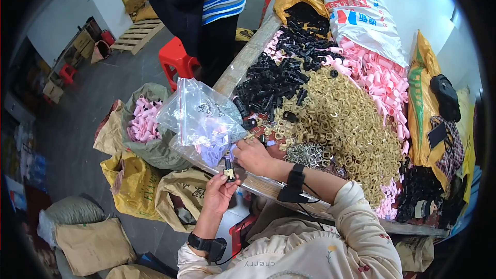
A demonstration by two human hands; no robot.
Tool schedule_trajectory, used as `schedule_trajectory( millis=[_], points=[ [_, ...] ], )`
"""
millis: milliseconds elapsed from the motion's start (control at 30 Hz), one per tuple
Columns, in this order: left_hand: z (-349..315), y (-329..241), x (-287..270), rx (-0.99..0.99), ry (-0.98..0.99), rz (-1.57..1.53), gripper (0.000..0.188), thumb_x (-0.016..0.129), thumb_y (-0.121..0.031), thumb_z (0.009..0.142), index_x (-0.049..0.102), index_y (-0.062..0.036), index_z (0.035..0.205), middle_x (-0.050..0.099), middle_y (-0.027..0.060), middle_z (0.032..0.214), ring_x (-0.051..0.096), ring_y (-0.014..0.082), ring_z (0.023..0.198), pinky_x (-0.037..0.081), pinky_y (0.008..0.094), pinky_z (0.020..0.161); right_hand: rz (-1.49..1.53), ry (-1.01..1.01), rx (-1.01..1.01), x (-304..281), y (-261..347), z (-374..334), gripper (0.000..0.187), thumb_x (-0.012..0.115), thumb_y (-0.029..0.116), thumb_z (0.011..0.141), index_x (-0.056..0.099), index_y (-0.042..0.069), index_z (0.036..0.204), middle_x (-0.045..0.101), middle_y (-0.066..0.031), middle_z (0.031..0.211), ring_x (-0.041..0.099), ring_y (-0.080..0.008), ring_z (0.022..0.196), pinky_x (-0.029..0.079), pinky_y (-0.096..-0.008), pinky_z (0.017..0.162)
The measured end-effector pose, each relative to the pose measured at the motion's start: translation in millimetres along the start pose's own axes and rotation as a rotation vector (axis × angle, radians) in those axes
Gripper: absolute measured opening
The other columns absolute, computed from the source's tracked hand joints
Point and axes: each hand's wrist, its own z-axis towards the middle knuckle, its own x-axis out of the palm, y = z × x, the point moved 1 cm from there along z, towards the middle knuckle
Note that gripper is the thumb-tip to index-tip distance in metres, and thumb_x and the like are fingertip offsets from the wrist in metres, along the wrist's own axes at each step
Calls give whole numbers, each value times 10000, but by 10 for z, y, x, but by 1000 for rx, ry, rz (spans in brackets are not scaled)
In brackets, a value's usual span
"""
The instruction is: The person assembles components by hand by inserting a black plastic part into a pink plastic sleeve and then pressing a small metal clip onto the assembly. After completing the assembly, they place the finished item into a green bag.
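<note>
Left hand [219,192] pinching black part [228,165] just beside right hand [254,156]; right's grip unclear.

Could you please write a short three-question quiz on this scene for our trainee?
1. Which hand holds the slim black part, along with a small beige piece?
2. True or false: the heap of beige pieces is larger than the pile of silvery pieces.
3. Fill in the colour: pink parts spill from a mostly ____ sack.

Key:
1. The left hand.
2. True.
3. White.
</note>
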Motion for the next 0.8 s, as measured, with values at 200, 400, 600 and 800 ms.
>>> schedule_trajectory(
  millis=[200, 400, 600, 800],
  points=[
    [38, 10, -100, 14, 8, -29, 235, 480, -63, 790, 493, 68, 984, 587, 186, 881, 618, 241, 760, 537, 272, 656, 25, -114, 0, 82, -29, 19, 146, 549, 134, 676, 521, 57, 797, 520, -110, 831, 518, -272, 827, 377, -367, 715],
    [31, 7, -111, 23, -26, -17, 230, 485, -61, 791, 494, 67, 982, 590, 180, 871, 619, 236, 753, 538, 267, 648, 162, -163, -3, 107, -57, 48, 141, 536, 84, 700, 518, 49, 835, 548, -103, 763, 547, -246, 739, 414, -361, 657],
    [66, -18, -71, 36, -45, -8, 215, 501, -47, 787, 493, 58, 975, 593, 165, 858, 620, 230, 747, 539, 263, 637, 1041, -67, 240, -89, -226, -115, 183, 520, 71, 783, 527, 43, 964, 568, -63, 702, 533, -116, 587, 420, -263, 494],
    [117, 43, 103, 38, -29, 60, 193, 524, -48, 788, 499, 37, 959, 597, 129, 844, 620, 217, 748, 534, 246, 641, 1561, 120, 375, -325, -254, -298, 221, 523, 98, 818, 515, 45, 1032, 548, -20, 678, 447, -34, 488, 335, -170, 399]
  ],
)
